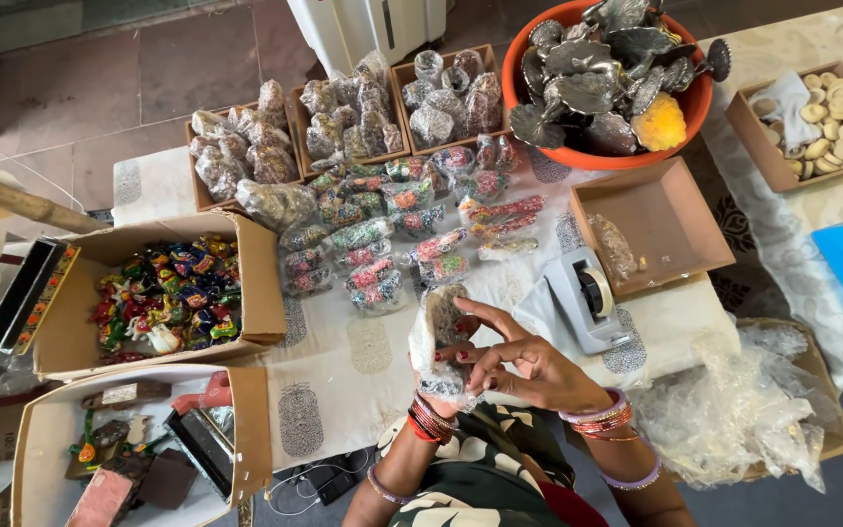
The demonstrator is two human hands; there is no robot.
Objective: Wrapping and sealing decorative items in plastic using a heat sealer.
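Note:
Both my hands hold one small item wrapped in bubble wrap (438,332) just above the table's near edge. My left hand (449,376) grips it from below and behind, mostly hidden by the wrap. My right hand (524,359) lies over its right side, fingers pressing on the wrap. A grey tape dispenser (582,296) stands just right of my hands. Several wrapped colourful pieces (382,229) lie on the patterned cloth (343,371) beyond my hands.
An orange tub (695,107) of metal leaf-shaped pieces sits at the back right, an almost bare brown tray (651,229) before it. Cardboard boxes (80,332) of painted figures stand left. Trays of wrapped items (246,137) line the back. Loose bubble wrap (743,410) is piled right.

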